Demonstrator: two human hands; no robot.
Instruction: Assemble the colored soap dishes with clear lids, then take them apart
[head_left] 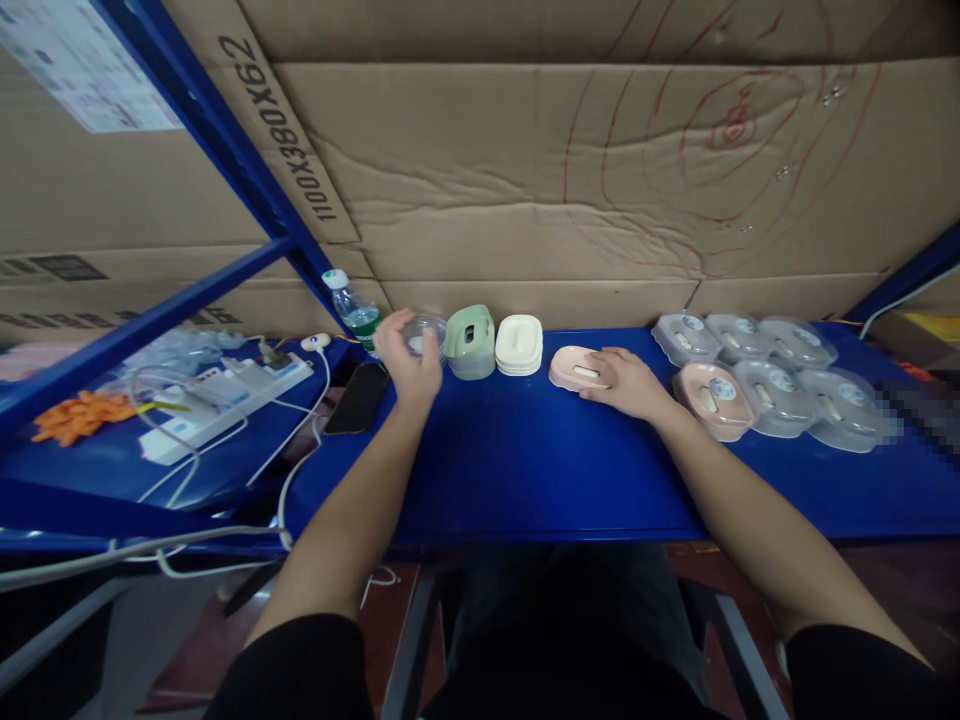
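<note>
At the back left of the blue table, my left hand [410,358] is closed on a clear plastic piece [433,334], its thumb and fingers around the near side. Right of it stands a green container [470,345] with a dark oval opening, then a stack of cream lids [519,345]. My right hand [628,383] has its fingers on the right side of a pink lid [576,369], which lies on the table and has a pale handle piece. The underside of the pink lid is hidden.
On the right stand several grey clear-covered containers [775,397] and a pink one [713,402]. Left are a water bottle [355,312], a black phone [358,399], a power strip [225,405], cables and orange pieces [82,416]. Cardboard [480,170] walls the back.
</note>
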